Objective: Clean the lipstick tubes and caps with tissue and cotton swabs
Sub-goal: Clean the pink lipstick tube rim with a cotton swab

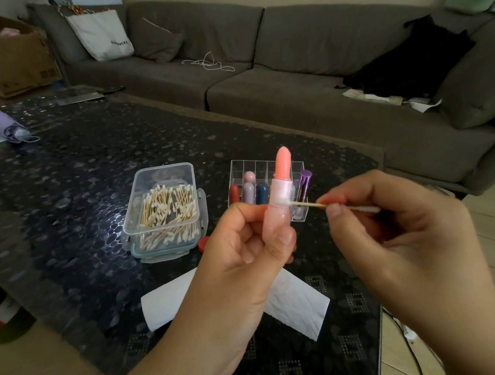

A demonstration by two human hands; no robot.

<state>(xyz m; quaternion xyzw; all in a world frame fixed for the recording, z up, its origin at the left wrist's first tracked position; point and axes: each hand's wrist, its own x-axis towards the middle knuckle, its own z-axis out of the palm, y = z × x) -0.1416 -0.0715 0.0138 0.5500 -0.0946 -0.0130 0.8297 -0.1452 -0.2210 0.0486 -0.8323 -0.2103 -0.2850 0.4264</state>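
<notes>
Head view: an uncapped pink lipstick (281,197) is gripped upright by the left hand (244,253), its base hidden; a cotton swab (310,204) is pinched by the right hand (386,223), touching the tube's collar.

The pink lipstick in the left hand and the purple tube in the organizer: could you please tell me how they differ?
The pink lipstick is uncapped with its coral stick wound out; the purple tube is capped. The left hand holds the pink one up, a cotton swab at its collar; the purple one stands untouched in the clear organizer. Pink looks pearly, purple metallic. Both stand upright.
</notes>
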